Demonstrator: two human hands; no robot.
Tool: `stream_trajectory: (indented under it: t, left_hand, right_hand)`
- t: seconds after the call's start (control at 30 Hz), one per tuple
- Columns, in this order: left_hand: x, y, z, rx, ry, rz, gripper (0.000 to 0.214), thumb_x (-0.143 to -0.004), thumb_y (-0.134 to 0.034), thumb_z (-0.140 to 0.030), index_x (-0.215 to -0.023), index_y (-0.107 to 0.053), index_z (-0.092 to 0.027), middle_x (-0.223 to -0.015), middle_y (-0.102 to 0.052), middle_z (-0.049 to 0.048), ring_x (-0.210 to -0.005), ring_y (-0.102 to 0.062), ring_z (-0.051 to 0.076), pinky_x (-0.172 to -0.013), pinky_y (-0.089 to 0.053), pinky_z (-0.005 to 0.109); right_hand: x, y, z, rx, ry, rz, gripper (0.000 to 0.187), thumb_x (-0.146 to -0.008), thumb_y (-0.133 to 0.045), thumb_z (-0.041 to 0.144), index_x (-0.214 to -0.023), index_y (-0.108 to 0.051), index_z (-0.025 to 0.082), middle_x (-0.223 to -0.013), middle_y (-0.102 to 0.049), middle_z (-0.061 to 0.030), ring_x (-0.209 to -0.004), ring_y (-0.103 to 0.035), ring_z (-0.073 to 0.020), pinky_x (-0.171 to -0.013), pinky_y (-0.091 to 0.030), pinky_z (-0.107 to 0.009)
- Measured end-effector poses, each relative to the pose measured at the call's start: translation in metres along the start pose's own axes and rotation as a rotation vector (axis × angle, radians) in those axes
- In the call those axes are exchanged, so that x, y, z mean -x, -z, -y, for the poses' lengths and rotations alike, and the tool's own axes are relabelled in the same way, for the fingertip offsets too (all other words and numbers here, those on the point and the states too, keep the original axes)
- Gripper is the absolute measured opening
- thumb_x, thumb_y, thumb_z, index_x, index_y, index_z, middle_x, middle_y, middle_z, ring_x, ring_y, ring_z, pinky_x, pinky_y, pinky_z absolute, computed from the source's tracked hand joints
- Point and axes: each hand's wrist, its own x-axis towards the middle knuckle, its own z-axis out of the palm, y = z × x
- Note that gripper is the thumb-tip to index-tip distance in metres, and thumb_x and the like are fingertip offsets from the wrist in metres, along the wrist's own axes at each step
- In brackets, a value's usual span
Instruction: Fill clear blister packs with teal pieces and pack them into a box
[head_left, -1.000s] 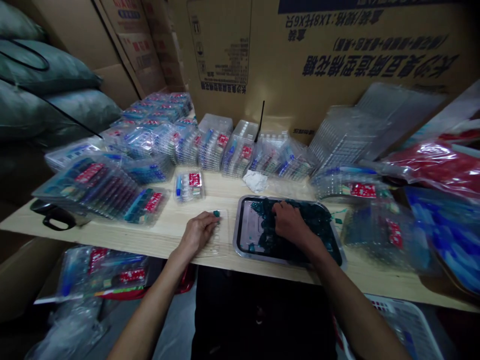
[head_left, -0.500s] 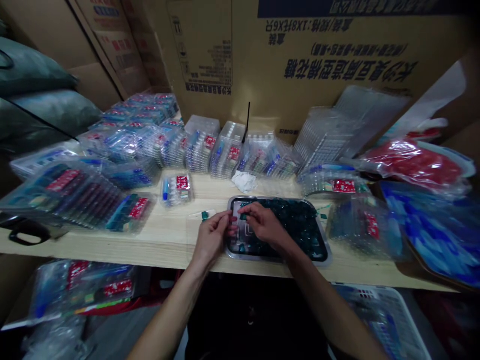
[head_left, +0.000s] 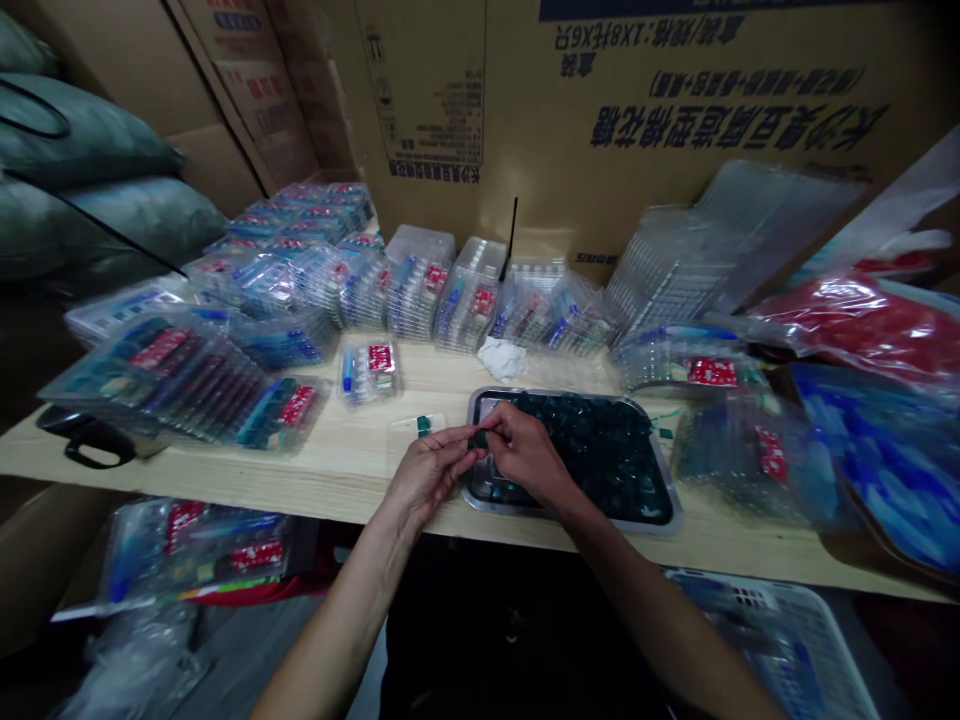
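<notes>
Between my fingertips is a small dark green piece [head_left: 478,439], pinched by my left hand [head_left: 429,470] and my right hand [head_left: 527,452] together. What the piece is made of I cannot make out. Beneath my right hand lies a black tray [head_left: 670,512] with a pale rim, holding a mass of shiny dark green pieces [head_left: 600,440]. A clear plastic sheet or shallow pack [head_left: 403,430] lies partly hidden behind my left hand. One green bit [head_left: 424,426] rests on it.
Filled clear packs [head_left: 416,295] with red labels stand in rows at the back. A single pack [head_left: 370,370] lies left of centre, near crumpled white tissue [head_left: 502,358]. Empty clear trays [head_left: 667,260] lean against the large carton [head_left: 525,130]. Blue packets [head_left: 885,470] fill a box at right.
My hands have come together, and both now touch the dark green piece. The view has turned slightly left, so the table appears shifted right.
</notes>
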Motion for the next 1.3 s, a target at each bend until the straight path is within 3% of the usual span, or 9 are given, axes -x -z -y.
stream_trajectory:
  t: [0.1,0.23,0.4,0.47,0.57,0.7,0.8,1.13,1.3]
  left_hand:
    - [-0.011,-0.006,0.005,-0.075,-0.079,-0.05,0.018,-0.068,-0.078,-0.004,-0.085,-0.077,-0.011,-0.081,-0.074,0.0072,-0.068,-0.069,0.011,-0.066,-0.055,0.017]
    - [-0.027,-0.034,0.021,-0.351,-0.252,-0.006,0.021,-0.076,-0.072,-0.012,-0.096,-0.079,-0.014,-0.075,-0.072,0.0026,-0.061,-0.06,0.009,-0.059,-0.047,0.018]
    - [-0.031,-0.056,0.034,-0.215,-0.28,0.175,0.035,-0.074,-0.077,-0.028,-0.107,-0.077,-0.015,-0.086,-0.074,0.0059,-0.074,-0.064,0.014,-0.067,-0.049,0.023]
    - [-0.028,-0.044,0.029,-0.178,-0.241,0.169,0.04,-0.066,-0.084,-0.031,-0.102,-0.078,-0.014,-0.084,-0.074,0.0065,-0.071,-0.064,0.014,-0.069,-0.049,0.024]
    - [-0.02,-0.003,0.01,-0.267,-0.315,0.026,0.038,-0.063,-0.085,-0.032,-0.096,-0.078,-0.015,-0.088,-0.075,0.0066,-0.074,-0.065,0.015,-0.074,-0.05,0.027]
    - [-0.006,0.055,-0.016,-0.659,-0.574,-0.17,0.027,-0.072,-0.077,-0.029,-0.097,-0.078,-0.019,-0.095,-0.076,0.0062,-0.086,-0.067,0.019,-0.084,-0.051,0.03]
    - [0.0,0.075,-0.015,-0.91,-0.632,-0.17,0.02,-0.073,-0.073,-0.022,-0.092,-0.079,-0.023,-0.09,-0.075,0.0054,-0.084,-0.067,0.02,-0.084,-0.051,0.031]
    - [-0.005,0.086,0.006,-1.074,-0.787,-0.138,0.023,-0.081,-0.066,-0.017,-0.097,-0.079,-0.026,-0.1,-0.071,0.0078,-0.094,-0.067,0.021,-0.089,-0.052,0.032]
    - [0.015,0.056,0.004,-0.794,-0.77,-0.237,0.026,-0.084,-0.069,-0.03,-0.107,-0.076,-0.021,-0.107,-0.067,0.0083,-0.088,-0.065,0.017,-0.08,-0.054,0.027]
  right_hand:
    - [-0.004,0.002,-0.003,0.04,-0.046,-0.11,0.011,-0.079,-0.047,0.017,-0.085,-0.055,0.022,-0.065,-0.057,0.0029,-0.058,-0.055,-0.0155,-0.058,-0.039,-0.026]
    - [-0.006,0.023,-0.01,0.332,0.061,-0.294,0.013,-0.079,-0.045,0.015,-0.084,-0.054,0.022,-0.079,-0.059,-0.0031,-0.07,-0.057,-0.0188,-0.066,-0.041,-0.03]
    - [0.003,0.04,-0.017,0.346,0.092,-0.203,0.011,-0.081,-0.047,0.015,-0.084,-0.055,0.022,-0.076,-0.059,-0.0013,-0.068,-0.057,-0.0177,-0.063,-0.041,-0.028]
    - [0.01,0.04,-0.016,0.304,0.076,-0.107,0.015,-0.085,-0.047,0.015,-0.093,-0.057,0.022,-0.082,-0.064,-0.0022,-0.07,-0.06,-0.0177,-0.065,-0.043,-0.028]
    - [0.025,0.037,-0.006,0.377,0.096,0.127,0.027,-0.088,-0.045,0.009,-0.111,-0.058,0.018,-0.101,-0.066,-0.0081,-0.089,-0.062,-0.0199,-0.079,-0.045,-0.03]
    - [0.046,0.028,0.012,0.681,0.092,0.494,0.037,-0.082,-0.047,-0.001,-0.111,-0.062,0.016,-0.111,-0.061,-0.0121,-0.101,-0.057,-0.0253,-0.086,-0.04,-0.035]
    - [0.052,0.02,0.016,0.847,0.07,0.57,0.031,-0.084,-0.047,0.001,-0.106,-0.065,0.015,-0.112,-0.06,-0.0141,-0.101,-0.055,-0.0286,-0.082,-0.036,-0.038]
    - [0.048,0.021,0.006,0.863,0.122,0.555,0.024,-0.083,-0.055,0.006,-0.102,-0.062,0.017,-0.105,-0.061,-0.0119,-0.094,-0.053,-0.0267,-0.076,-0.029,-0.037]
    - [0.035,0.016,0.004,0.64,0.037,0.378,0.014,-0.089,-0.054,0.011,-0.102,-0.056,0.017,-0.101,-0.064,-0.0086,-0.097,-0.055,-0.0242,-0.083,-0.03,-0.037]
